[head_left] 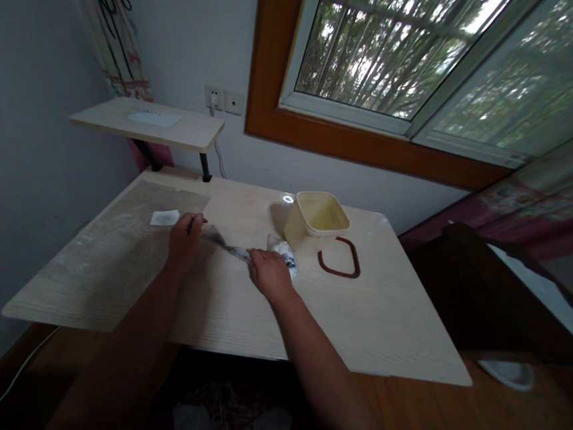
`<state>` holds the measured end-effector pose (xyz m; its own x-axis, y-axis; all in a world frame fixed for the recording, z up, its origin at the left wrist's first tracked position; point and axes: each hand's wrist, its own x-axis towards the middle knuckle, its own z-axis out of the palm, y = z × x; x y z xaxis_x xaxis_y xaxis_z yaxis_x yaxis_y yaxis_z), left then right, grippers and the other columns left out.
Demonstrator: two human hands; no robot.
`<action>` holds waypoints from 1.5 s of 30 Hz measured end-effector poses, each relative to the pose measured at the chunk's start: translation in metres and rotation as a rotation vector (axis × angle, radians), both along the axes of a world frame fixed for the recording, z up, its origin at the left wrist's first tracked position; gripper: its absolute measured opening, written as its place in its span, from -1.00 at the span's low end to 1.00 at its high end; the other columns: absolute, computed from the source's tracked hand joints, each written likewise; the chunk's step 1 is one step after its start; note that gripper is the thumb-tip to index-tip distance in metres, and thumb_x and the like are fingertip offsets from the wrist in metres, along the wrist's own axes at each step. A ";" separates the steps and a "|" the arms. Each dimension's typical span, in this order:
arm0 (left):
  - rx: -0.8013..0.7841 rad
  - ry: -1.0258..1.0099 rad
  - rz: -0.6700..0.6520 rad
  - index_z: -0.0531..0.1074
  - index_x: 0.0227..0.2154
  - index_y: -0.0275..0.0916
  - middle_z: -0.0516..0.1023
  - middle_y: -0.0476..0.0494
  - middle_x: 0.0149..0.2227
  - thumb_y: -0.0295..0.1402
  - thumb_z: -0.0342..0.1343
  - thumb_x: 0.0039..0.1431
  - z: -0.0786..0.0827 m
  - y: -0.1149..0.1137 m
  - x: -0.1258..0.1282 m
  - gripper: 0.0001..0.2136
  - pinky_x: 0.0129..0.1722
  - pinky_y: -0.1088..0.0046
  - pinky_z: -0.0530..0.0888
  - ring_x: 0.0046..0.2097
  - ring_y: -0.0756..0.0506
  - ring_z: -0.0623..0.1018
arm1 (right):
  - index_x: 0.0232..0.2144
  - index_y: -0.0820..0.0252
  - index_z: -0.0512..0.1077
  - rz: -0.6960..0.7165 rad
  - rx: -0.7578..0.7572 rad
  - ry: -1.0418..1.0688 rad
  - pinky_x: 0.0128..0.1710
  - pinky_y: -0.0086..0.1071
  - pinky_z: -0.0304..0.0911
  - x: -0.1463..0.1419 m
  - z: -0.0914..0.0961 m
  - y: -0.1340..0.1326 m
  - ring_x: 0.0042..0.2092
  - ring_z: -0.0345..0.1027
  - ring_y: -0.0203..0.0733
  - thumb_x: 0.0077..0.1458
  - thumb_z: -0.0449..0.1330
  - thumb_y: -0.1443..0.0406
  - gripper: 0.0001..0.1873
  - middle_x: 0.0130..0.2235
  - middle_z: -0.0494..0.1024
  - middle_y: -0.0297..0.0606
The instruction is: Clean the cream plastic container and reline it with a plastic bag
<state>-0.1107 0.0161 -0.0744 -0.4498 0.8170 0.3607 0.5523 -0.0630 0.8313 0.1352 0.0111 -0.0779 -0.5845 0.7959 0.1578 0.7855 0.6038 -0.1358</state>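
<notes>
Left hand: The left hand point(185, 236) is over the left half of the table, thumb and fingers drawn together; a small dark tip shows at the fingertips. Whether they grip the strip cannot be told.
Right hand: The right hand point(270, 274) is near the table's middle, fingers curled and pinching the right end of the strip.
Strip: One narrow, grey, shiny, twisted strip point(237, 252), material unclear, lying between the two hands; its left end blurs close to the left fingertips.
Bag: One clear plastic bag with white and dark-blue patches point(286, 252), just beyond the right hand, partly covered by it, at the near side of the tub.
Tub: One pale-yellow, square plastic tub with rounded corners point(322, 231), upright, open at the top, on the far part of the table.
Loop: One reddish-brown, open-sided loop point(356, 268), flat on the table, just right of the tub.
Sheet: One clear, greyish plastic sheet point(125, 227), spread over the table's left side.
Slip: One small white rectangular slip point(164, 218), on the sheet, left of the left hand.
Table: One pale wood-grain table point(381, 330).
Shelf: One pale raised shelf on black legs point(109, 116), far left, bearing a white paper sheet point(154, 118).
</notes>
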 end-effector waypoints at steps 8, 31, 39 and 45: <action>-0.014 -0.517 -0.285 0.44 -0.20 -0.27 0.49 -0.22 -0.32 0.15 -0.53 0.32 -0.019 0.015 0.004 -0.28 -0.33 0.33 0.52 -0.36 -0.08 0.49 | -0.15 0.16 0.43 -0.123 0.026 0.077 -0.17 -0.32 0.20 -0.001 -0.002 -0.001 -0.21 0.49 -0.09 0.41 -0.07 0.22 -0.71 -0.21 0.63 -0.15; -0.118 -0.414 -0.633 0.45 0.13 -0.17 0.55 -0.20 0.09 -0.14 -0.23 0.39 -0.003 -0.013 0.059 -0.53 0.16 0.22 0.38 0.10 -0.16 0.49 | 0.21 0.10 0.28 0.023 0.033 0.174 -0.11 -0.33 0.31 -0.018 0.007 -0.017 -0.02 0.46 -0.08 0.38 -0.03 0.00 -0.50 -0.02 0.55 -0.12; -0.200 -0.570 -0.556 0.51 0.07 -0.23 0.62 -0.24 -0.02 -0.03 -0.20 0.36 -0.008 -0.010 0.060 -0.47 -0.22 0.34 0.50 -0.09 -0.16 0.56 | -0.05 0.17 0.43 0.005 0.011 0.039 -0.21 -0.35 0.29 -0.029 -0.003 -0.016 -0.13 0.50 -0.11 0.43 -0.09 0.17 -0.65 -0.15 0.61 -0.14; -0.097 -0.545 -0.406 0.63 -0.20 -0.33 0.66 -0.25 -0.32 -0.04 -0.22 0.36 -0.011 -0.005 0.060 -0.43 -0.13 0.32 0.49 -0.22 -0.13 0.59 | -0.21 0.14 0.45 0.015 -0.051 0.051 -0.31 -0.38 0.24 -0.031 -0.004 -0.016 -0.21 0.54 -0.14 0.41 -0.06 0.16 -0.67 -0.23 0.64 -0.21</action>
